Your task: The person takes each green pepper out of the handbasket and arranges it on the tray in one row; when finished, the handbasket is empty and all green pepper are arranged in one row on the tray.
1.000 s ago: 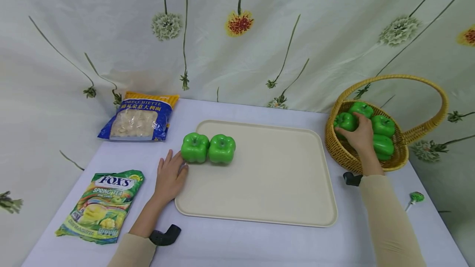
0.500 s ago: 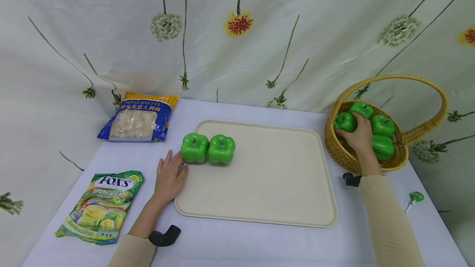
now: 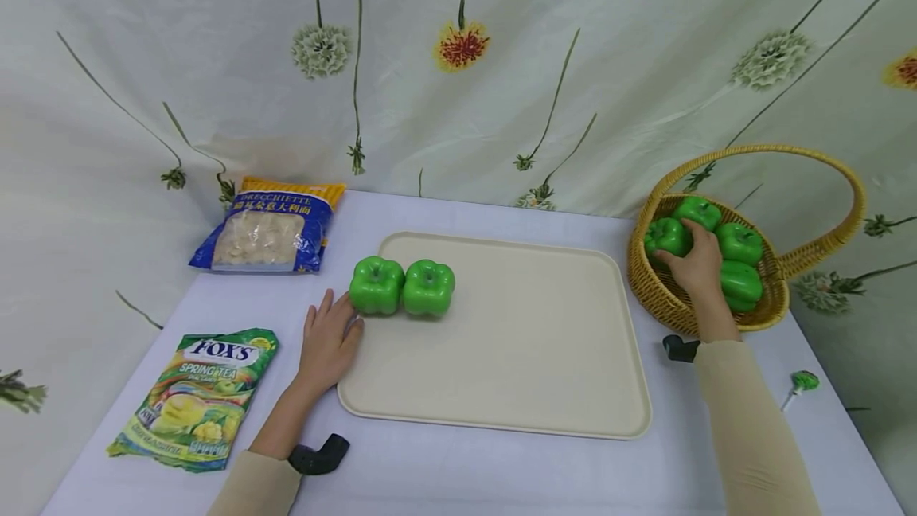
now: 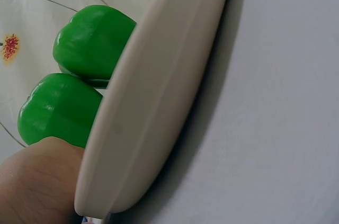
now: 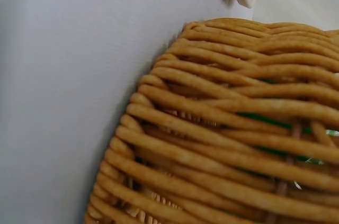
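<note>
Right hand [image 3: 696,263] in basket [image 3: 657,301], fingers round a green pepper [image 3: 664,236] — left hand [image 3: 330,346] at tray [image 3: 516,341] edge; fingers apart

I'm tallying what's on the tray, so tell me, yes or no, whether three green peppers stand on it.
No, only two green peppers stand on the tray, side by side near its left edge.

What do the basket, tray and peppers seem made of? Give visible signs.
Basket: rattan-like strands, slightly glossy, visibly woven; possibly synthetic. Tray: probably matt plastic; smooth, plain, rounded rim. Peppers: likely glossy plastic; bright highlights, uniform green, though real skin can shine too.
</note>
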Demonstrator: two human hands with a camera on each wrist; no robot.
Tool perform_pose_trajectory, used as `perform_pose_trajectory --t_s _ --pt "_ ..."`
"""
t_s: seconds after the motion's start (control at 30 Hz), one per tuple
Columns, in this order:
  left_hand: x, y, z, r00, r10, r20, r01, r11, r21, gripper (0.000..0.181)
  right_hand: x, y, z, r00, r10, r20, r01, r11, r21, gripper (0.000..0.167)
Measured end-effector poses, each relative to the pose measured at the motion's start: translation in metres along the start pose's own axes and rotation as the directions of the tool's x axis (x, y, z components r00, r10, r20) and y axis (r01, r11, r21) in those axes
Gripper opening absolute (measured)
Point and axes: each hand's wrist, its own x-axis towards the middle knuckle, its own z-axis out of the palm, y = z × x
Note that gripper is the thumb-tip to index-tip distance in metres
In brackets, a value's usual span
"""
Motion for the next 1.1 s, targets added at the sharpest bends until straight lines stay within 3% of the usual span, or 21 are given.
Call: perform_pose_trajectory --t_s 0.27,0.63,0.97,1.1 --pt "-0.001 0.000 0.001 1.000 0.000 -0.001 0.000 1.000 -0.002 0.047 -0.003 0.001 -0.003 1.000 0.027 -0.006 -0.027 0.999 0.027 0.076" --pt "-0.001 0.000 0.000 1.000 0.010 -0.003 -0.010 1.000 -0.003 0.047 -0.024 -0.003 -0.021 0.995 0.081 -0.064 -0.075 0.993 0.092 0.078" --pt "-0.001 0.000 0.001 1.000 0.011 -0.004 -0.011 1.000 -0.007 0.047 -0.048 -0.007 -0.041 0.964 0.215 -0.156 -0.185 0.965 0.185 0.078" --pt "0.000 -0.001 0.001 1.000 0.005 0.001 -0.005 1.000 -0.001 0.047 -0.058 -0.014 -0.046 0.954 0.232 -0.187 -0.194 0.960 0.202 0.078"
